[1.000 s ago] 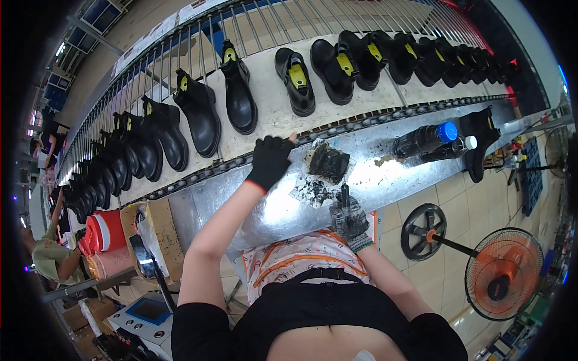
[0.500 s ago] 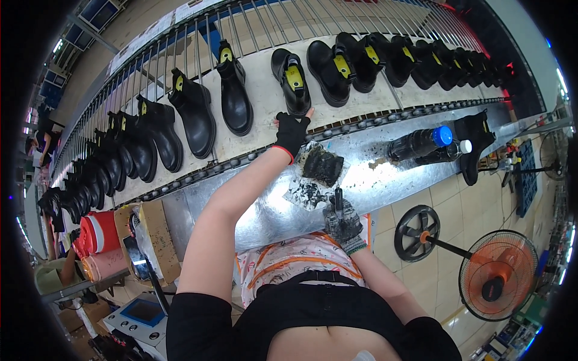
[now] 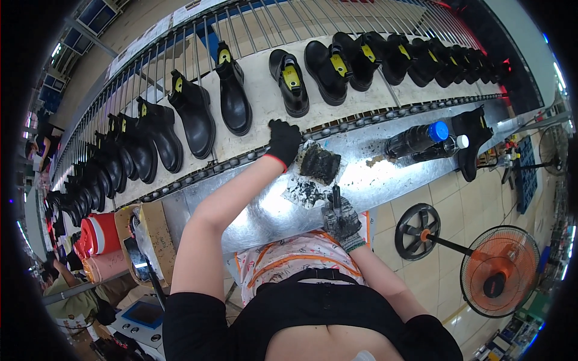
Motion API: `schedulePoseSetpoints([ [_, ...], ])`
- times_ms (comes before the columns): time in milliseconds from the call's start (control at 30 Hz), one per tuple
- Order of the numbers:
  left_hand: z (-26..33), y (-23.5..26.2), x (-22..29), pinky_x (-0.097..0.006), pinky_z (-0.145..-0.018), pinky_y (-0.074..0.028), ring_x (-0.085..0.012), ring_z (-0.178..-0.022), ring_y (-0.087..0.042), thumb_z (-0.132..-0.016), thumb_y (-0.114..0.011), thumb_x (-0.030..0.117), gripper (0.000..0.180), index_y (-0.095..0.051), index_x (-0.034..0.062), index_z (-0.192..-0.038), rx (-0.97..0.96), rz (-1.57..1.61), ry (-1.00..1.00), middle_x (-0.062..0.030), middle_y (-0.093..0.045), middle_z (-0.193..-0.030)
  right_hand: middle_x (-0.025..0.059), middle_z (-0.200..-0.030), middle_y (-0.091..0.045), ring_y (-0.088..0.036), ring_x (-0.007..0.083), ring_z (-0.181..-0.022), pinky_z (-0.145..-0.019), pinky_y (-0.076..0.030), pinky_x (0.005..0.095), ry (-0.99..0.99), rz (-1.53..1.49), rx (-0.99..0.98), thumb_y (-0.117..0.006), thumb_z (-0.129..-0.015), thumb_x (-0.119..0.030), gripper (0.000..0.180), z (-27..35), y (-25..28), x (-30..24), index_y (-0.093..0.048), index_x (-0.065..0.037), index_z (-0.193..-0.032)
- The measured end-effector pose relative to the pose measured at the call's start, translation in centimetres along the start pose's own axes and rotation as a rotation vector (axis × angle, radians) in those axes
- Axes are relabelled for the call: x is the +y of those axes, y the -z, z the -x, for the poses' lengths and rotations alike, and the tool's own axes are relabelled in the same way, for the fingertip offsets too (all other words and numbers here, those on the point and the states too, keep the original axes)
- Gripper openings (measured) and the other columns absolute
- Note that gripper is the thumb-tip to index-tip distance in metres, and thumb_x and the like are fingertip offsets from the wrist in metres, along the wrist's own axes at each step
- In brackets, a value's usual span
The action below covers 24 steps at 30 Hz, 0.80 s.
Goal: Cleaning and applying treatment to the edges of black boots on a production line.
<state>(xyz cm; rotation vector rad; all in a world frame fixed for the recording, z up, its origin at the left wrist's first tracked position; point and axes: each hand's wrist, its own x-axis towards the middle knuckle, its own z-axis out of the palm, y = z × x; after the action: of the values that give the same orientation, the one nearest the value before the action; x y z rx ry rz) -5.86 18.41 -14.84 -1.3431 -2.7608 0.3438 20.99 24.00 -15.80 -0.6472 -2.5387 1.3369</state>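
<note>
My left hand (image 3: pixel 284 142), in a black glove with a red cuff, hovers at the conveyor's near edge. Its fingers are curled in, and nothing shows in them. Just beyond it, apart from the glove, stands a black ankle boot (image 3: pixel 296 103) with a yellow insole label. My right hand (image 3: pixel 343 222), in a grey glove stained black, is closed around a dark-handled tool (image 3: pixel 336 196) whose working end I cannot make out. Between the hands, a black-smeared pad (image 3: pixel 320 165) lies on stained paper (image 3: pixel 303 191) on the metal table.
Rows of black boots (image 3: pixel 191 114) line the conveyor (image 3: pixel 259 90) on both sides. Two dark-filled bottles (image 3: pixel 415 139) and a lone boot (image 3: pixel 471 141) stand right on the metal table (image 3: pixel 211 210). An orange fan (image 3: pixel 500 271) is at lower right; a cardboard box (image 3: pixel 158 225) is at left.
My left hand has come off the boot and drawn back slightly toward me, its fingers curling in. The right hand stays nearly still with the tool.
</note>
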Motion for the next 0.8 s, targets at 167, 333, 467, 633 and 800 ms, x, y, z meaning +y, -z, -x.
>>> schedulePoseSetpoints([
  [167, 7.7, 2.6, -2.1, -0.046, -0.078, -0.042, -0.0316, -0.096, -0.053, -0.078, -0.058, 0.029, 0.058, -0.044, 0.0142, -0.132, 0.181, 0.347, 0.034, -0.0164, -0.055, -0.113, 0.0186, -0.103, -0.06, -0.06, 0.0333, -0.093, -0.082, -0.049, 0.0411, 0.008, 0.081, -0.025, -0.056, -0.084, -0.018, 0.036, 0.1, -0.4, 0.6, -0.055, -0.001, -0.115],
  [333, 16.6, 1.3, -1.5, -0.061, -0.102, -0.021, -0.0407, -0.129, -0.03, -0.076, -0.061, 0.051, 0.064, -0.048, 0.0257, -0.133, -0.023, 0.396, -0.164, -0.0247, -0.021, -0.146, 0.0182, -0.103, -0.06, -0.06, 0.033, -0.092, -0.081, -0.048, 0.0398, -0.051, -0.045, -0.08, -0.058, -0.081, -0.02, 0.043, 0.1, -0.7, 0.7, -0.051, 0.0, -0.119],
  [467, 15.9, -0.2, -3.6, -0.054, -0.103, -0.025, -0.0367, -0.123, -0.041, -0.082, -0.059, 0.033, 0.038, -0.063, 0.005, -0.107, 0.028, 0.516, -0.048, -0.0215, -0.048, -0.129, 0.0179, -0.105, -0.06, -0.059, 0.0319, -0.095, -0.083, -0.048, 0.0397, 0.045, 0.039, -0.067, -0.057, -0.082, -0.02, 0.043, 0.1, -0.5, 1.3, -0.051, -0.001, -0.12],
  [633, 9.7, -2.2, -3.5, -0.036, -0.095, -0.04, -0.0228, -0.091, -0.057, -0.084, -0.062, 0.016, 0.045, -0.048, -0.0028, -0.122, 0.125, 1.278, 0.192, -0.0086, -0.06, -0.091, 0.016, -0.098, -0.061, -0.06, 0.0308, -0.089, -0.079, -0.048, 0.0395, 0.046, 0.007, -0.04, -0.06, -0.081, -0.019, 0.036, 0.0, -0.2, 0.2, -0.056, -0.003, -0.113],
  [800, 3.6, -1.0, -0.3, -0.031, -0.099, -0.036, -0.0161, -0.08, -0.059, -0.082, -0.062, 0.011, 0.035, -0.056, 0.0001, -0.115, 0.229, 1.616, 0.211, -0.0049, -0.063, -0.084, 0.0139, -0.091, -0.063, -0.061, 0.029, -0.082, -0.073, -0.049, 0.0381, 0.04, -0.116, 0.028, -0.064, -0.08, -0.018, 0.032, -0.2, -0.2, -0.5, -0.059, -0.004, -0.108],
])
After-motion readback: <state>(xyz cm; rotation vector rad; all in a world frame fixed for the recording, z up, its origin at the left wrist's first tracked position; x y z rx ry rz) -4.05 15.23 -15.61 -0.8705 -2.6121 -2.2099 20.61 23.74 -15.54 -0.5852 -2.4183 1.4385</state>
